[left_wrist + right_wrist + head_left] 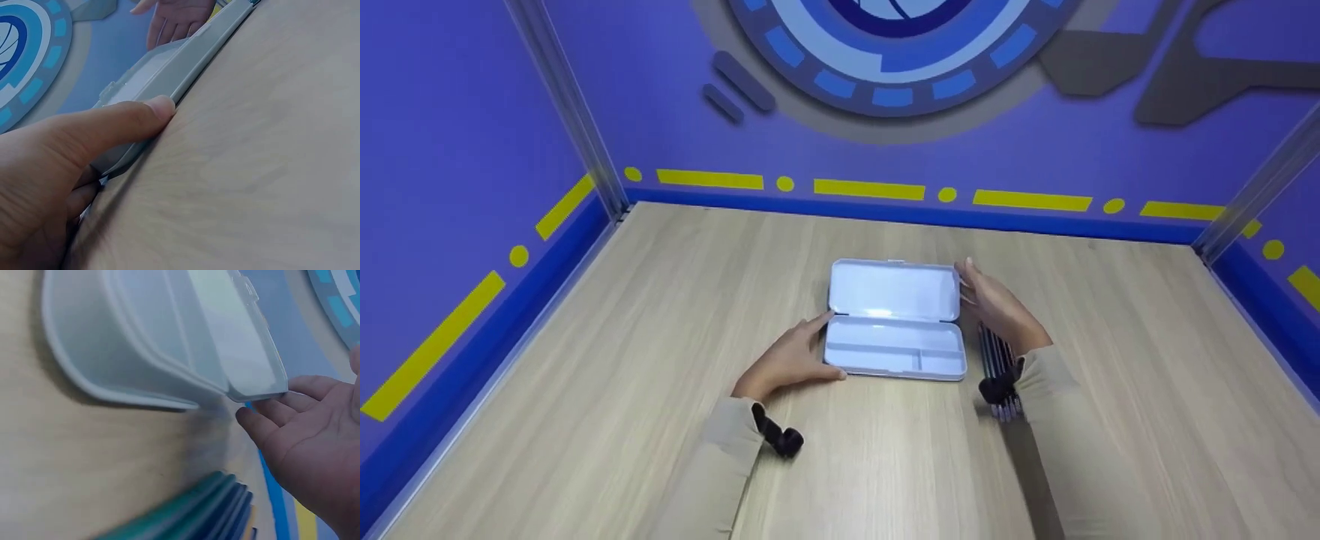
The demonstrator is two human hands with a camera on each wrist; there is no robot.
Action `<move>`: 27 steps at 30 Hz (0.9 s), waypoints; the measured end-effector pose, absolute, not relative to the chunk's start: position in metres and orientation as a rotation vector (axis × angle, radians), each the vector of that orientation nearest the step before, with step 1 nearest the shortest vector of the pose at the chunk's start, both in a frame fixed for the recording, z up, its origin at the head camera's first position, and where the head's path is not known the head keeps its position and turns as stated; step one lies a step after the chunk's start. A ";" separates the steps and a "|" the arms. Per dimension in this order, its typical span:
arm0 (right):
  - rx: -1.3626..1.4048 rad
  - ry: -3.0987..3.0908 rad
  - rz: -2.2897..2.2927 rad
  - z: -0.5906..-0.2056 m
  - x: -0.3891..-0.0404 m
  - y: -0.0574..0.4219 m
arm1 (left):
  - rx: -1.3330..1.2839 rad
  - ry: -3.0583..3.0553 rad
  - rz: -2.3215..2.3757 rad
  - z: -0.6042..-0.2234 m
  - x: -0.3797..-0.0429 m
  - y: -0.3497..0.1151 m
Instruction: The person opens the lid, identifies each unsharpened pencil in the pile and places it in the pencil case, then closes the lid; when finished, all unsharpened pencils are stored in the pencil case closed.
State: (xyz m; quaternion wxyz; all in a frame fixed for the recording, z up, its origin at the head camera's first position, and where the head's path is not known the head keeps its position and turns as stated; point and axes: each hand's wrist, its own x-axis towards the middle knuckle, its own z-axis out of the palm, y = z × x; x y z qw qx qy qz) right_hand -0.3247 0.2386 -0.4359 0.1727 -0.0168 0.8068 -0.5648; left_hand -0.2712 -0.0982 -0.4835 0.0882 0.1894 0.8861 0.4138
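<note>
A pale, hinged pencil case (894, 346) lies unfolded on the table, its lid (894, 291) tipped back on the far side. The base is divided into compartments, with nothing seen inside them. At the case's left end, my left hand (791, 358) holds the base, thumb along the near wall and fingers around the left side; the left wrist view shows the thumb (124, 121) on that wall. My right hand (997, 304) is at the lid's right edge. Its fingers are extended, with fingertips against or just behind that edge in the right wrist view.
Several slender coloured pencils (997, 367) lie side by side right of the case, partly hidden under the right wrist. The wooden table (675, 300) is bordered by blue panels (675, 142) at the back and sides.
</note>
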 end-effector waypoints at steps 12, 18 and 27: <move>-0.175 2.625 -1.262 -0.408 -0.298 0.269 | 0.513 2.663 1.194 -0.486 -0.272 -0.099; -0.193 2.765 -1.074 -0.402 -0.284 0.290 | 0.525 2.679 1.178 -0.485 -0.273 -0.097; -0.197 2.744 -0.895 -0.404 -0.262 0.314 | 0.491 2.662 1.196 -0.484 -0.271 -0.093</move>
